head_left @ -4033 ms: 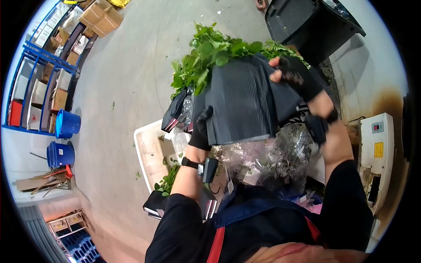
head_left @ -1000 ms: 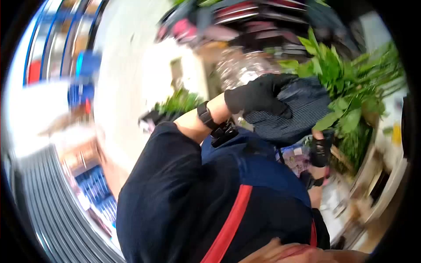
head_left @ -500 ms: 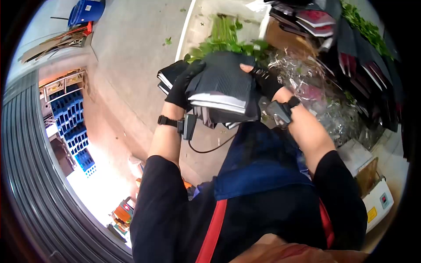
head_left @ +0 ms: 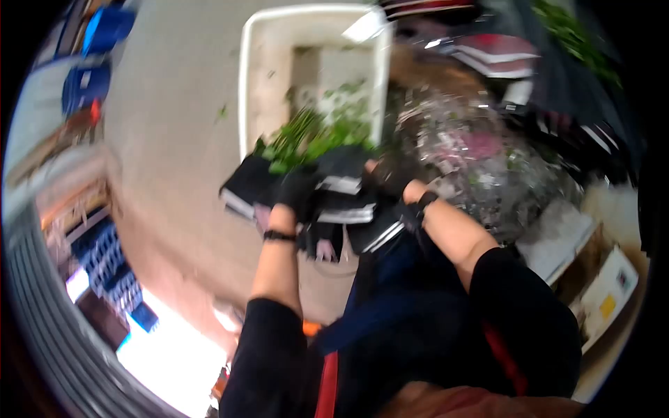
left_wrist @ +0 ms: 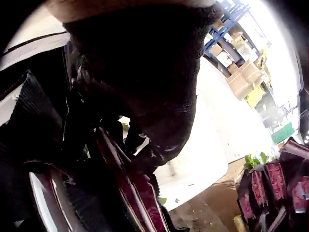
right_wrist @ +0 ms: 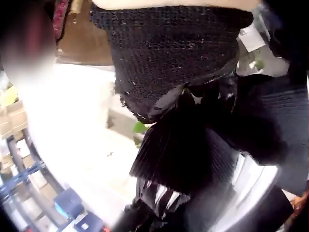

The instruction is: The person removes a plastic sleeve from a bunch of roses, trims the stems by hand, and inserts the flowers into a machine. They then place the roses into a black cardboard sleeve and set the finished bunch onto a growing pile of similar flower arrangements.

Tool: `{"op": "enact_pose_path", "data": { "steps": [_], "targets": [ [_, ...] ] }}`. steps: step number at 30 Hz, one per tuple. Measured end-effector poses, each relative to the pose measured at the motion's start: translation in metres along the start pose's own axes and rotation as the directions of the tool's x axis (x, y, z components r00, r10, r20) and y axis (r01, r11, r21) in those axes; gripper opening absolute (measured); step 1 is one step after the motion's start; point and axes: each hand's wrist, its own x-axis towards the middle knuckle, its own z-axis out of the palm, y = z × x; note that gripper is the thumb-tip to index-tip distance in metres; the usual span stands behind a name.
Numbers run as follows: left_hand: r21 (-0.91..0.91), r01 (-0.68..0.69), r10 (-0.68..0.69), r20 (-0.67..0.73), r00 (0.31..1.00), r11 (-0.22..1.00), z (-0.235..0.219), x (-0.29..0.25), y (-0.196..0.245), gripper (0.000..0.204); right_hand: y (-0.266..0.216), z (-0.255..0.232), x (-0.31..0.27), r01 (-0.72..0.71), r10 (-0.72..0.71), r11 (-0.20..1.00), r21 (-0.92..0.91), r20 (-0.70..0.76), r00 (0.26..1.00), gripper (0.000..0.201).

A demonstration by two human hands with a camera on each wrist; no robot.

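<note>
Got black-wrapped bundle at near end of white tub, among other wrapped bundles. Running roughly along the tub's length on its long axis; pointing leafy stems forward over the tub, pale-edged wrap end back toward the person. Flanked and touched by left hand and right hand. Can't tell whether pinching or spread: too blurred, dark.

**Ribbed matt against crinkled gloss**

Black pleated wrappers look like matt, ribbed paper; black knitted gloves show rough cloth. The clear crumpled film heap is glossy plastic, the white rectangular tub smooth, plastic-looking.
</note>
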Motion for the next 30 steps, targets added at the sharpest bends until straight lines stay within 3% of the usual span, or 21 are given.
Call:
{"op": "enact_pose_path", "data": {
  "steps": [1, 2, 4, 5, 6, 7, 8, 9, 10, 11, 12, 13, 15, 17, 19, 21, 22, 24, 25, 27, 30],
  "targets": [
    [0.307, 0.087, -0.119, 0.086, 0.989, 0.948, -0.015, -0.011, 0.067, 0.037, 0.006, -0.002, -0.010, 0.087, -0.085, 0.995, 0.043, -0.056, 0.995, 0.036],
    [0.722, -0.533, 0.374, 0.392, 0.841, 0.441, -0.025, -0.007, 0.044, 0.035, -0.018, -0.013, -0.031, -0.064, 0.084, 0.989, 0.134, -0.151, 0.985, 0.029],
    [0.653, -0.083, 0.110, -0.001, 0.994, 0.752, -0.025, -0.019, 0.081, 0.037, -0.039, -0.063, -0.068, 0.089, -0.091, 0.994, 0.060, 0.016, 0.996, 0.030],
    [0.523, 0.132, -0.031, -0.197, 0.980, 0.842, -0.025, -0.026, 0.100, 0.038, -0.071, -0.100, -0.104, 0.161, -0.163, 0.987, -0.031, -0.072, 0.984, 0.033],
    [0.525, 0.131, -0.004, -0.237, 0.972, 0.841, -0.026, -0.029, 0.120, 0.040, -0.096, -0.140, -0.135, 0.261, -0.260, 0.965, -0.009, -0.120, 0.958, 0.036],
    [0.658, -0.169, 0.348, -0.151, 0.925, 0.734, -0.032, -0.025, 0.099, 0.036, -0.121, -0.181, -0.166, 0.238, -0.228, 0.969, 0.069, -0.137, 0.964, 0.032],
    [0.524, -0.100, 0.209, -0.154, 0.966, 0.846, -0.028, -0.025, 0.145, 0.033, -0.153, -0.229, -0.200, 0.225, -0.207, 0.968, 0.108, -0.156, 0.966, 0.024],
    [0.379, -0.010, 0.064, -0.129, 0.990, 0.925, -0.022, -0.034, 0.203, 0.030, -0.159, -0.272, -0.223, 0.349, -0.404, 0.913, -0.210, -0.353, 0.844, 0.017],
    [-0.073, 0.049, -0.056, -0.098, 0.994, 0.996, -0.012, -0.040, 0.234, 0.024, -0.163, -0.315, -0.243, 0.370, -0.496, 0.868, -0.330, -0.588, 0.639, 0.012],
    [-0.226, 0.004, -0.016, -0.049, 0.999, 0.974, 0.001, -0.050, 0.284, 0.023, -0.166, -0.374, -0.266, 0.114, -0.397, 0.899, -0.422, -0.678, 0.618, 0.014],
    [-0.250, -0.060, 0.069, 0.029, 0.997, 0.966, 0.013, -0.054, 0.320, 0.025, -0.184, -0.419, -0.281, -0.046, -0.500, 0.820, -0.571, -0.752, 0.428, 0.013],
    [-0.278, -0.120, 0.153, 0.101, 0.983, 0.953, 0.027, -0.058, 0.352, 0.028, -0.182, -0.459, -0.292, 0.075, -0.324, 0.945, -0.319, -0.869, 0.374, 0.016],
    [-0.374, -0.182, 0.285, 0.240, 0.928, 0.909, 0.065, -0.062, 0.416, 0.029, -0.149, -0.554, -0.297, -0.016, -0.464, 0.856, -0.517, -0.780, 0.419, 0.029],
    [-0.409, -0.303, 0.447, 0.322, 0.835, 0.861, 0.109, -0.057, 0.476, 0.031, -0.108, -0.620, -0.297, -0.385, -0.370, 0.702, -0.599, -0.769, 0.521, 0.041],
    [-0.498, -0.335, 0.536, 0.341, 0.772, 0.800, 0.151, -0.018, 0.515, 0.034, -0.081, -0.663, -0.298, -0.681, 0.071, 0.515, -0.521, -0.766, 0.639, 0.058],
    [-0.572, -0.201, 0.456, 0.346, 0.820, 0.795, 0.186, 0.010, 0.553, 0.035, -0.047, -0.681, -0.299, -0.629, 0.175, 0.619, -0.471, -0.698, 0.695, 0.068],
    [-0.427, -0.429, 0.583, 0.350, 0.733, 0.796, 0.203, 0.061, 0.547, 0.035, -0.030, -0.687, -0.295, -0.511, 0.165, 0.746, -0.427, -0.625, 0.763, 0.071],
    [-0.251, -0.491, 0.552, 0.404, 0.730, 0.834, 0.225, 0.104, 0.556, 0.034, -0.027, -0.684, -0.300, -0.469, 0.256, 0.860, -0.202, -0.624, 0.738, 0.069],
    [-0.232, -0.330, 0.401, 0.427, 0.810, 0.915, 0.233, 0.096, 0.574, 0.034, -0.054, -0.654, -0.310, -0.277, 0.316, 0.948, 0.156, -0.551, 0.772, 0.060],
    [-0.224, -0.128, 0.220, 0.458, 0.861, 0.966, 0.248, 0.097, 0.592, 0.034, -0.077, -0.627, -0.324, -0.141, 0.380, 0.877, 0.460, -0.482, 0.790, 0.053],
    [-0.403, -0.014, 0.222, 0.475, 0.852, 0.915, 0.269, 0.113, 0.592, 0.038, -0.070, -0.623, -0.327, -0.035, 0.222, 0.950, 0.311, -0.589, 0.777, 0.053]
  ]
}}
